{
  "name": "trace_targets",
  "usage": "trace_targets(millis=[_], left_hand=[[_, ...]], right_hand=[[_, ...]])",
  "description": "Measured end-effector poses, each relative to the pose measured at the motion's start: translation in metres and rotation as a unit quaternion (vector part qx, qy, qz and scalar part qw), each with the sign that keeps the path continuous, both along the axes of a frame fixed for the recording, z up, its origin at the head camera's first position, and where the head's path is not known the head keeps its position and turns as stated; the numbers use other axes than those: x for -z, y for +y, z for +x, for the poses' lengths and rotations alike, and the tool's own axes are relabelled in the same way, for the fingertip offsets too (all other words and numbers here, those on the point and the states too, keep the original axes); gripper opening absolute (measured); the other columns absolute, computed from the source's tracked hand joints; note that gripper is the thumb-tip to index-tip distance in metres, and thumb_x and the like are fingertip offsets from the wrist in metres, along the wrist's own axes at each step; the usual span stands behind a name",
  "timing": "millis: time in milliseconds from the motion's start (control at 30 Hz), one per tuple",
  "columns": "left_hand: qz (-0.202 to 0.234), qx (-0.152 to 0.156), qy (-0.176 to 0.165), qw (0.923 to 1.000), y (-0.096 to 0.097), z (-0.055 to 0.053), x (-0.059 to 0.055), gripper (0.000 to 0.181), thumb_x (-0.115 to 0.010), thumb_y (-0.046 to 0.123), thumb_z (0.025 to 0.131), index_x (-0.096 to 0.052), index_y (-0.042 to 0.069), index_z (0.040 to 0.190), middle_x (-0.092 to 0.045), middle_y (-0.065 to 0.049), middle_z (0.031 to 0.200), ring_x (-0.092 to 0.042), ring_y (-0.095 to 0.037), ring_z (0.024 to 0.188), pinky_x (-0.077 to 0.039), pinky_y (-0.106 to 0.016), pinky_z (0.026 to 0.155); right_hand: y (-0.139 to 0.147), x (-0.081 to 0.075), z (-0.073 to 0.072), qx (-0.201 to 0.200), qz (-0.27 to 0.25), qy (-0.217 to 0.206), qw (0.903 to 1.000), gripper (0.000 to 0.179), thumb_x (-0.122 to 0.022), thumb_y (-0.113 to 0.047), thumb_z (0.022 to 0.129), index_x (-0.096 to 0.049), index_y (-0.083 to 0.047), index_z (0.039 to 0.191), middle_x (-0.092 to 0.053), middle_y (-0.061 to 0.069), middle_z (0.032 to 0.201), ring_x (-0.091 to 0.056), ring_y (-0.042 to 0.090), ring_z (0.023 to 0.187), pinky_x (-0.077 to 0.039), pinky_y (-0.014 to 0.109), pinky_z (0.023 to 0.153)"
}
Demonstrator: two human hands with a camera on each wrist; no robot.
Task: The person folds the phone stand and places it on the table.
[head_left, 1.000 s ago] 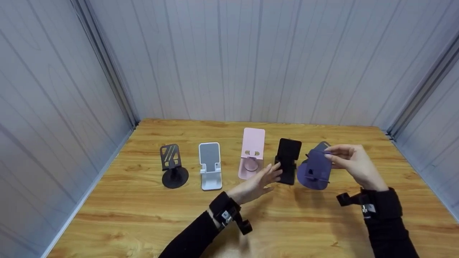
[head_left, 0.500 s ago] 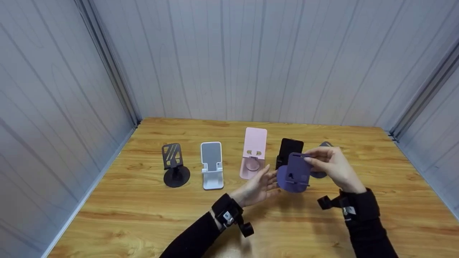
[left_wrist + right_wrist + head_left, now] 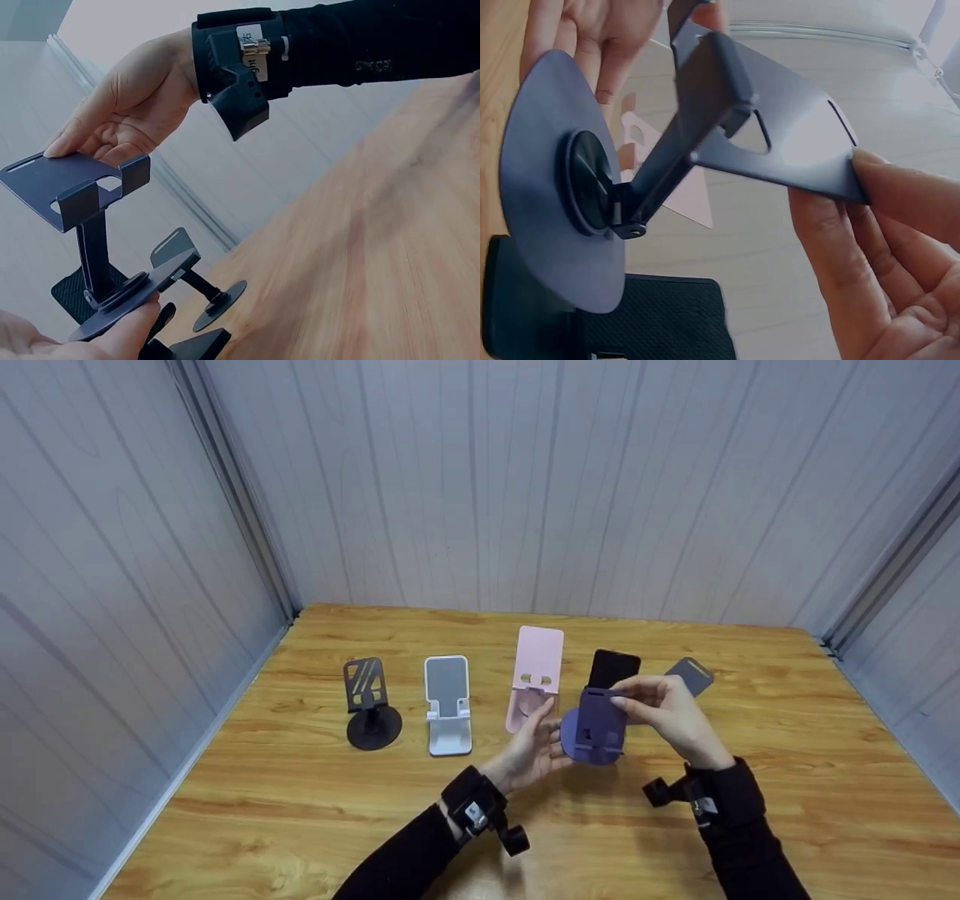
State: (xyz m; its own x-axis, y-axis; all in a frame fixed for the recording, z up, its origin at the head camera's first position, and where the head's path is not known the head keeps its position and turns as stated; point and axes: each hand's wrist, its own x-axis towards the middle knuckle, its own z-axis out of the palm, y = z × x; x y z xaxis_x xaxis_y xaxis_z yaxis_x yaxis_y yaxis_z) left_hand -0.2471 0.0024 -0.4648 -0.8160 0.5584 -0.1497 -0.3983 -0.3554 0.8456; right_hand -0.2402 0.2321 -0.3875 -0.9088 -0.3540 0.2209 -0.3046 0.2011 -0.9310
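Observation:
A purple phone stand [image 3: 602, 720] with a round base is held up in front of the person. My right hand [image 3: 669, 718] pinches the top edge of its plate between thumb and fingers, plainly seen in the right wrist view. My left hand [image 3: 531, 751] has its fingers extended at the base's left edge, thumb raised. In the left wrist view, a finger of that hand lies against the underside of the round base [image 3: 124, 306]. Behind the purple stand, a black phone stand [image 3: 615, 666] is partly hidden. A grey phone stand [image 3: 691, 675] shows beyond the right hand.
To the left on the wooden table [image 3: 300, 825] stand a pink phone stand [image 3: 539, 652], a white phone stand [image 3: 448, 690] with a grey pad, and a dark phone stand [image 3: 365, 686] on a round base. A panelled wall [image 3: 480, 495] rises behind the table.
My right hand has carried the purple stand leftward, from in front of the grey stand to my left hand. The left hand has turned its palm up beside the base.

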Motion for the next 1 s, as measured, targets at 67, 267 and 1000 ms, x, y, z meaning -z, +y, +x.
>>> trace_targets(millis=[67,267,1000], left_hand=[[-0.002,0.001,0.002,1.0000,-0.001,0.000,0.001,0.073,-0.025,0.048,0.111,-0.040,-0.012,0.150,-0.065,-0.003,0.113,-0.065,-0.010,0.097,-0.054,-0.024,0.090],[-0.023,0.003,0.019,0.9995,-0.002,0.001,0.003,0.069,-0.041,0.043,0.107,-0.039,-0.006,0.156,-0.064,-0.012,0.133,-0.066,-0.013,0.104,-0.054,-0.026,0.099],[-0.036,-0.007,0.004,0.9993,-0.007,-0.005,0.008,0.040,-0.057,0.020,0.106,-0.042,-0.003,0.136,-0.067,-0.009,0.113,-0.071,-0.010,0.086,-0.060,-0.027,0.096]], right_hand=[[-0.001,0.003,-0.001,-0.003,-0.005,0.003,1.0000,0.023,-0.064,0.003,0.103,-0.064,0.022,0.117,-0.077,-0.003,0.097,-0.074,0.009,0.084,-0.065,0.026,0.077],[-0.003,0.006,-0.003,-0.004,-0.014,-0.003,0.9999,0.021,-0.064,0.003,0.103,-0.064,0.020,0.116,-0.076,-0.003,0.096,-0.075,0.011,0.084,-0.066,0.029,0.076],[-0.007,0.012,-0.007,-0.027,-0.035,-0.021,0.9988,0.024,-0.062,0.003,0.104,-0.062,0.023,0.118,-0.077,-0.002,0.096,-0.075,0.011,0.084,-0.066,0.029,0.077]])
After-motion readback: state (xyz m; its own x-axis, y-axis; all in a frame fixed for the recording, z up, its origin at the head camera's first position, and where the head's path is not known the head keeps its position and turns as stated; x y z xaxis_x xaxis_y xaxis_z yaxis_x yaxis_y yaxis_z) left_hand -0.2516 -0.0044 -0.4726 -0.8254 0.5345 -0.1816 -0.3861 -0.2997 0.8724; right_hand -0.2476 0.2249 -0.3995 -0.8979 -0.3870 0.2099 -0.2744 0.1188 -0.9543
